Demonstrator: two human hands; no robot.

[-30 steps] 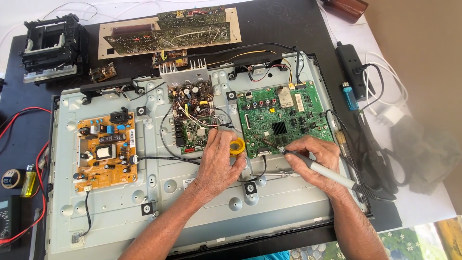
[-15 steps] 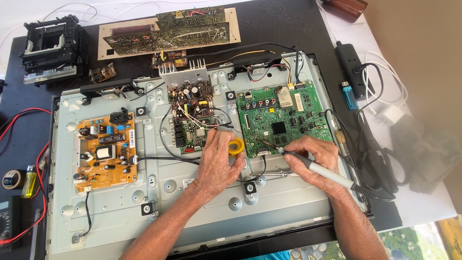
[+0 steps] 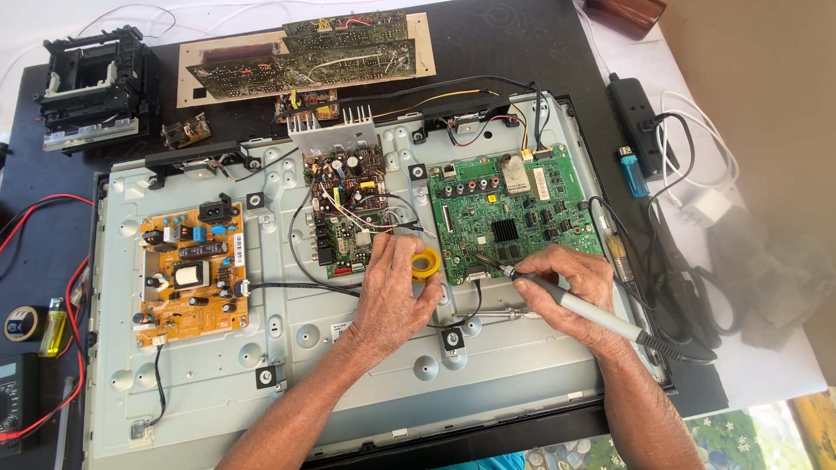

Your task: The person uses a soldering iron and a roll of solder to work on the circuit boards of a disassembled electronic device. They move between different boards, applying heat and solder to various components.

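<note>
My right hand (image 3: 570,289) grips a grey-handled soldering iron (image 3: 585,311), its tip touching the lower left corner of the green main board (image 3: 514,213). My left hand (image 3: 394,292) rests on the metal back panel (image 3: 348,374) of an opened flat screen and holds a small yellow round tin (image 3: 426,264) beside that board. A small board with many capacitors and a finned heat sink (image 3: 344,204) lies just above my left hand. An orange power board (image 3: 187,274) sits at the panel's left.
A long brown circuit board (image 3: 305,54) and a black plastic frame (image 3: 91,83) lie at the back. A power strip (image 3: 640,126) with a blue lighter sits right; cables trail there. Red leads, a multimeter (image 3: 16,396), tape roll and yellow lighter (image 3: 54,326) lie left.
The soldering iron's tip has shifted slightly along the green board's lower edge. My left hand stays on the yellow tin.
</note>
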